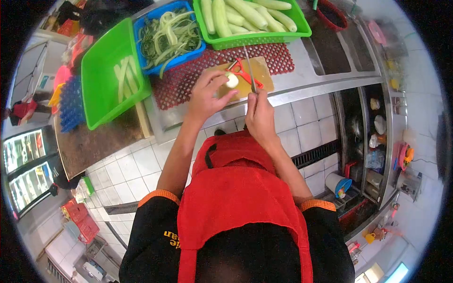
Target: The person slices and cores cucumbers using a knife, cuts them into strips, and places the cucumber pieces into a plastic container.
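My left hand [205, 95] clasps a pale vegetable [232, 81]; my right hand [261, 116], apart, grips a knife [250, 70]. Cutting seems underway; the next stroke calls for a steady hold.

White square floor tiles [306, 114] spread below the front edge of the grey steel counter [302, 77], crossed by a dark slotted drain grate [320, 153]; a pale wall [422, 101] rose beyond the counter's right edge.

Right grip [261, 115] holds knife [249, 66]; left grip [205, 96] touches vegetable [232, 81].
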The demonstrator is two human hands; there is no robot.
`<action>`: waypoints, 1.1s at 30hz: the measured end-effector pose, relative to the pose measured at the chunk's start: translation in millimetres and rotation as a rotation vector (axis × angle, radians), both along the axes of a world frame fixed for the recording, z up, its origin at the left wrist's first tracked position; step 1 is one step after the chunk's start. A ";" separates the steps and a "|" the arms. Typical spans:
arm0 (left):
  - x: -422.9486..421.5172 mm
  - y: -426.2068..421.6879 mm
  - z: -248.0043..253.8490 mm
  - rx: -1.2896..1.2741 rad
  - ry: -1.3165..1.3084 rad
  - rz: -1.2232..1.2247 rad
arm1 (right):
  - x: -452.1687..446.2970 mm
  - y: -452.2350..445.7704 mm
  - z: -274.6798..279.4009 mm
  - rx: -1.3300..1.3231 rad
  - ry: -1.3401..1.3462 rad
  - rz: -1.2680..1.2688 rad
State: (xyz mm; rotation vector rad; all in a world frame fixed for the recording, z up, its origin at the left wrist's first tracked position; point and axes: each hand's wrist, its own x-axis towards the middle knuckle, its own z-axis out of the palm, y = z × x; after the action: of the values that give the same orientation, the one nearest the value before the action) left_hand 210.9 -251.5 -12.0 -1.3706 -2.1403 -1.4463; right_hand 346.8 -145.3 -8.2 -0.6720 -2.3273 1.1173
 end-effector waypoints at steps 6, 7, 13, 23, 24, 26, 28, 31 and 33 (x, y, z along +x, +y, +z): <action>-7.2 1.4 -2.8 -0.001 0.047 -0.003 | 1.7 9.6 0.4 -0.076 -0.028 0.050; -10.7 -2.7 -2.4 -0.001 0.045 -0.003 | 3.6 8.4 1.2 -0.086 -0.047 0.065; -12.4 -11.3 -4.8 0.017 -0.042 -0.010 | 5.9 -12.4 3.9 -0.063 -0.030 0.122; -14.0 10.0 -3.7 0.052 -0.004 0.040 | 4.3 -14.1 2.8 0.074 -0.138 0.088; -13.9 11.3 -2.1 0.029 -0.027 0.036 | 4.3 -14.1 5.0 0.075 -0.137 0.083; -15.7 13.1 -6.2 0.037 -0.009 0.025 | 3.7 -14.2 8.1 0.084 -0.157 0.072; -15.7 11.4 -8.0 0.045 0.009 0.016 | 5.2 -15.6 6.5 0.091 -0.145 0.071; -13.0 13.9 -9.2 0.013 -0.028 0.046 | 4.1 -7.3 4.9 0.086 -0.063 0.038; -12.7 22.1 -9.9 0.113 -0.186 0.164 | 2.6 1.6 8.2 0.071 0.007 0.009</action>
State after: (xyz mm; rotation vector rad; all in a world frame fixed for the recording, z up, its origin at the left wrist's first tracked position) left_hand 198.3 -229.4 -21.9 -1.0323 -2.1837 -1.6564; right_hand 349.3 -143.7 0.0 -0.6304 -2.3544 1.0338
